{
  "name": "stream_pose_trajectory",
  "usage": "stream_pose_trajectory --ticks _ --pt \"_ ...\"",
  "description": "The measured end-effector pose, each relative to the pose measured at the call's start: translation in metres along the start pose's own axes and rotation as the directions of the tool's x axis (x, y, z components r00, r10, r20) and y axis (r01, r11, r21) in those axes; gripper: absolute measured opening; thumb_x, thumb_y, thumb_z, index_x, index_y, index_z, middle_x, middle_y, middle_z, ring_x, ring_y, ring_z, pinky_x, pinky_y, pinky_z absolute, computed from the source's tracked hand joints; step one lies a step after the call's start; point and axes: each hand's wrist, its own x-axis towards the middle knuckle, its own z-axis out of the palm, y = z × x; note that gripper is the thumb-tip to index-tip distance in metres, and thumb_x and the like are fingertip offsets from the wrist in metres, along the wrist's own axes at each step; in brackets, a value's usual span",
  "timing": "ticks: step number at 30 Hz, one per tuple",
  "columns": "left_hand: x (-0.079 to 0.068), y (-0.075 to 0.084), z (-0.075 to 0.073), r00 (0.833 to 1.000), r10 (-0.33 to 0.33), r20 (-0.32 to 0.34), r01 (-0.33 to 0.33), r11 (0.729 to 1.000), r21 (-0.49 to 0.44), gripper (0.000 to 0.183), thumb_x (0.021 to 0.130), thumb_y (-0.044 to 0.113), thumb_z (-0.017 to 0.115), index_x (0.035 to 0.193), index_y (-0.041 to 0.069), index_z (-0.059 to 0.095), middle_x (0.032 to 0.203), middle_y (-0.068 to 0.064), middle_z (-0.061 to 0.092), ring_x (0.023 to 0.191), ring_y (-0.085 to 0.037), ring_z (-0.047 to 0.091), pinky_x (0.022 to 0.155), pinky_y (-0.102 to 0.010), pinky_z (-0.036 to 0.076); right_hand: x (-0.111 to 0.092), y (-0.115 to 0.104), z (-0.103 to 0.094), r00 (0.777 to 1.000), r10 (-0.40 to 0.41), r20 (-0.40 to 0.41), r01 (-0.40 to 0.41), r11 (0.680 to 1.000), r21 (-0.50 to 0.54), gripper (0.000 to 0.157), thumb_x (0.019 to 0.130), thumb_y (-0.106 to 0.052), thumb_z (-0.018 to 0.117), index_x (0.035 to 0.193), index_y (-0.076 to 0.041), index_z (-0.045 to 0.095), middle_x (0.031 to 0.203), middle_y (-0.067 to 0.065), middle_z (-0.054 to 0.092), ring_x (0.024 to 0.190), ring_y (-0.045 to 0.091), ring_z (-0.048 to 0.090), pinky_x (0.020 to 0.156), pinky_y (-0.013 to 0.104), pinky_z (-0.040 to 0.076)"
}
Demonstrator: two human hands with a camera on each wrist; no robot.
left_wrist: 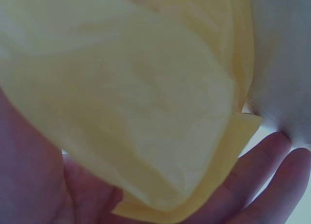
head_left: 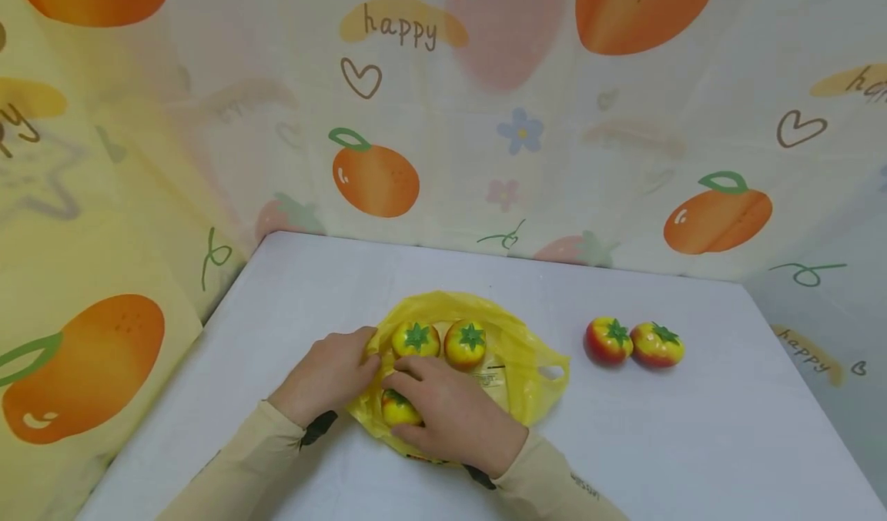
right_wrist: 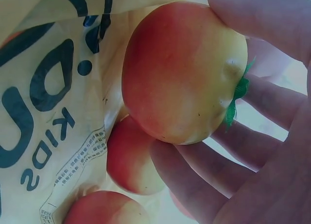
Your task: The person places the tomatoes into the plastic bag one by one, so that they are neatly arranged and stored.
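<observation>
A yellow plastic bag (head_left: 530,402) lies spread on the table with its mouth open. My left hand (head_left: 333,375) grips the bag's left rim; in the left wrist view the film (left_wrist: 146,117) passes between thumb and fingers. With curled fingers and thumb, my right hand (head_left: 460,417) holds a red-and-yellow fruit (right_wrist: 180,73) with a green leafy top, inside the bag's near left part. Behind it in the bag stand two similar fruits, one on the left (head_left: 416,340) and one on the right (head_left: 464,344). My right hand partly hides the held fruit in the head view.
Two more such fruits, one (head_left: 608,342) touching the other (head_left: 658,345), stand on the white table (head_left: 658,444) right of the bag. A patterned cloth (head_left: 430,121) with oranges and hearts hangs behind the table and along its left side.
</observation>
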Motion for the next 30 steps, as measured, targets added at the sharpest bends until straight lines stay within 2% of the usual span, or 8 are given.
stream_pose_trajectory --ticks 22,30 --pt "0.0027 0.0059 0.0014 1.000 0.001 0.015 -0.001 1.000 -0.001 0.036 0.104 0.019 0.059 0.136 0.002 0.065 0.100 -0.008 0.075 0.070 -0.017 0.061 0.066 -0.031 0.052 -0.0026 0.0034 0.0041 0.999 0.019 0.029 -0.019 1.000 -0.003 0.040 0.099 -0.033 0.078 0.135 -0.021 0.067 0.135 -0.003 0.062 0.111 0.011 0.059 0.104 0.028 0.053" --pt "0.0012 0.0024 0.0019 1.000 -0.005 0.018 0.005 1.000 -0.003 0.038 0.105 0.022 0.060 0.138 0.004 0.064 0.110 -0.008 0.077 0.075 -0.016 0.063 0.070 -0.035 0.054 -0.0018 0.0039 0.0008 0.997 0.037 0.069 -0.038 0.999 0.016 0.048 0.099 -0.037 0.078 0.143 -0.023 0.064 0.143 -0.002 0.061 0.119 0.011 0.061 0.108 0.030 0.054"
